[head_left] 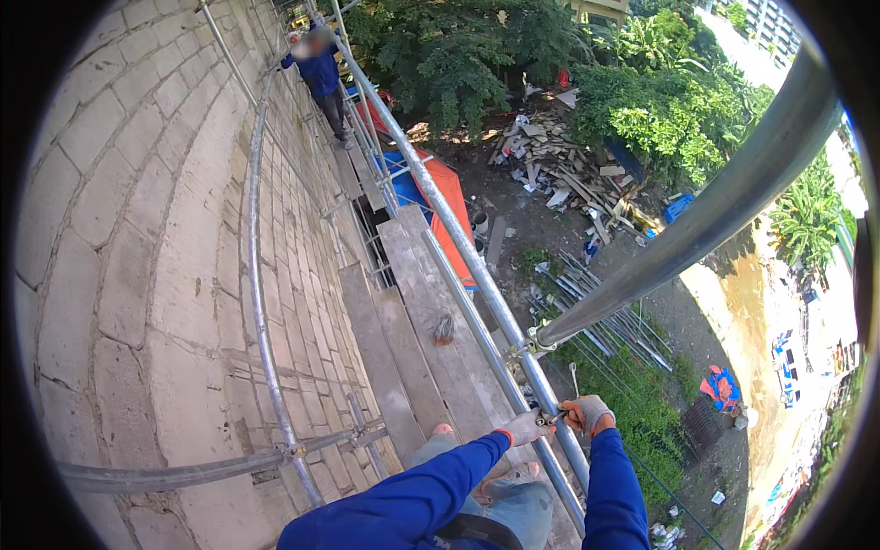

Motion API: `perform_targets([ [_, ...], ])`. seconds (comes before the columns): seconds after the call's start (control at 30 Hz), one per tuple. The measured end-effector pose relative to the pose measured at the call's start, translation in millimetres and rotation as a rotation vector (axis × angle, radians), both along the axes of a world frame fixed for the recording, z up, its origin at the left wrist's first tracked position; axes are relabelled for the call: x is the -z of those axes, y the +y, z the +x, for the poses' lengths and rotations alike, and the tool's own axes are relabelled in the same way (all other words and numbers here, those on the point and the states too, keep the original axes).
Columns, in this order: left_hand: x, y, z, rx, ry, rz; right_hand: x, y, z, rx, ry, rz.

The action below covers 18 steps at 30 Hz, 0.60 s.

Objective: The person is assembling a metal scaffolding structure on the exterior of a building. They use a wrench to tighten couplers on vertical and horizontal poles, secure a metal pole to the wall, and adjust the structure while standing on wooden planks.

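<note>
I stand on wooden scaffold planks (417, 321) high beside a block wall. My left hand (524, 427), in a grey glove with a blue sleeve, grips the lower steel guard-rail tube (477, 321). My right hand (588, 413), also gloved, is closed on a small metal tool (574, 378) at a coupler on that tube. Just above the hands a clamp (530, 346) joins a thick diagonal tube (697, 229) to the rail. My knees in jeans show below the hands.
Grey block wall (137, 257) on the left with a curved pipe (257, 275) against it. Another person (321, 78) in blue stands farther along the planks. Far below lie rubble, loose pipes (605, 316), an orange sheet (449, 197), trees and grass.
</note>
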<state>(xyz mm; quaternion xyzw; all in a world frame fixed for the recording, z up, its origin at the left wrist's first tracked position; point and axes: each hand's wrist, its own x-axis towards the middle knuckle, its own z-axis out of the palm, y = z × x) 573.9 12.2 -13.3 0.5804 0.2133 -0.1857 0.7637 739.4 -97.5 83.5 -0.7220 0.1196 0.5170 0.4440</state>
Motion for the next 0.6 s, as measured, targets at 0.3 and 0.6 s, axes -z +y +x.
perform_targets([
  [0.3,-27.1,0.8,0.5,0.006,0.067,0.226,-11.7,10.2,12.3,-0.381,-0.12,-0.242],
  [0.6,-18.6,-6.7,-1.9,-0.112,-0.009,0.136,-9.3,2.2,13.9,-0.223,-0.016,-0.045],
])
